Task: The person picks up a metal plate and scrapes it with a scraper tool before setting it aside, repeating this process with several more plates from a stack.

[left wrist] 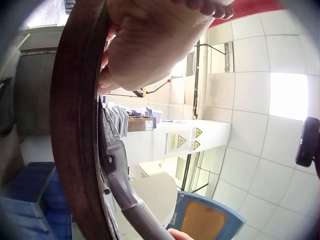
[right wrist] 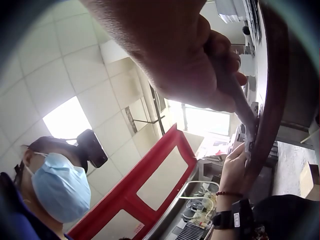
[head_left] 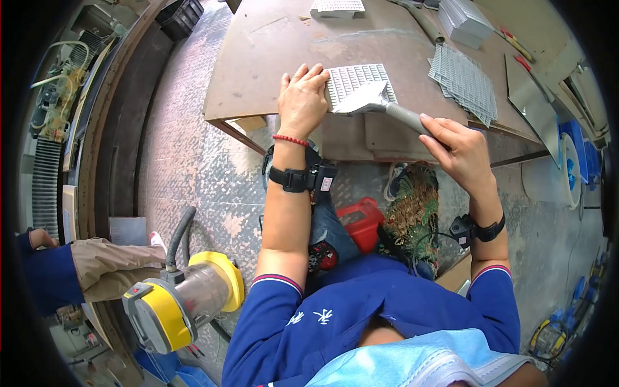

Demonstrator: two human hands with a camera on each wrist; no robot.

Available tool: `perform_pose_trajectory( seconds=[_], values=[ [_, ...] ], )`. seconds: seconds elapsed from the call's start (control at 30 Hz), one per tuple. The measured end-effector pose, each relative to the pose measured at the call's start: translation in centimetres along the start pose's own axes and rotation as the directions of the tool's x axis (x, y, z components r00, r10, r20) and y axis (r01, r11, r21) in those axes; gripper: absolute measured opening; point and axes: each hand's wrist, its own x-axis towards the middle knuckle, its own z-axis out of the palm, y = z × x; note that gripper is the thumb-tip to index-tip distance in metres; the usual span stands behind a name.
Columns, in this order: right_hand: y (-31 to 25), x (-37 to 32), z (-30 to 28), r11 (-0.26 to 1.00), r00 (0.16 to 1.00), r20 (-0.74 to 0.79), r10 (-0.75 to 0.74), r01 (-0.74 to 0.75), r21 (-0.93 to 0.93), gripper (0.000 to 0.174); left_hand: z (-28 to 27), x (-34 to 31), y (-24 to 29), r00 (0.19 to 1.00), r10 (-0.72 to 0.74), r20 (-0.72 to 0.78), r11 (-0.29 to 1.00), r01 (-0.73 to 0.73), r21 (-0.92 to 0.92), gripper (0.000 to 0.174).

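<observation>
A white gridded panel (head_left: 356, 76) lies near the front edge of the table. My left hand (head_left: 303, 97) rests at its left side, fingers laid forward along its edge and the tabletop. With my right hand (head_left: 461, 151) I grip the grey handle of a vacuum nozzle (head_left: 365, 98). The nozzle's wide flat head overlaps the front part of the panel in the head view. From the left wrist, the nozzle (left wrist: 117, 160) appears low over the tabletop beside the left hand (left wrist: 150, 42). In the right wrist view, fingers of the right hand (right wrist: 170, 55) wrap round the handle.
Loose gridded panels (head_left: 461, 80) lie to the right on the table (head_left: 258, 58), with a white stack (head_left: 465, 22) behind. Another panel stack (head_left: 337, 8) sits at the back. A yellow and grey vacuum cleaner (head_left: 187, 300) stands on the floor, near another person's legs (head_left: 116, 264).
</observation>
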Motion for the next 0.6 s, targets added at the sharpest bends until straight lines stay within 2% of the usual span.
perform_pose_trajectory(
  seconds=[0.4, 0.5, 0.6],
  values=[
    [0.6, 1.7, 1.8, 0.999, 0.999, -0.033, -0.032, 0.031, -0.033, 0.031, -0.3, -0.1, 0.1, 1.0, 0.003, 0.007, 1.0, -0.003, 0.011, 0.036],
    [0.5, 1.8, 1.9, 0.999, 0.999, -0.029, -0.028, 0.026, -0.045, 0.031, -0.3, -0.4, 1.5, 0.946, 0.054, -0.319, 0.997, -0.069, -0.035, 0.038],
    [0.4, 1.7, 1.9, 0.998, 0.999, -0.037, -0.028, 0.026, -0.052, 0.03, -2.1, -2.1, 6.5, 0.879, 0.273, -0.392, 0.935, -0.338, -0.107, 0.037]
  ],
)
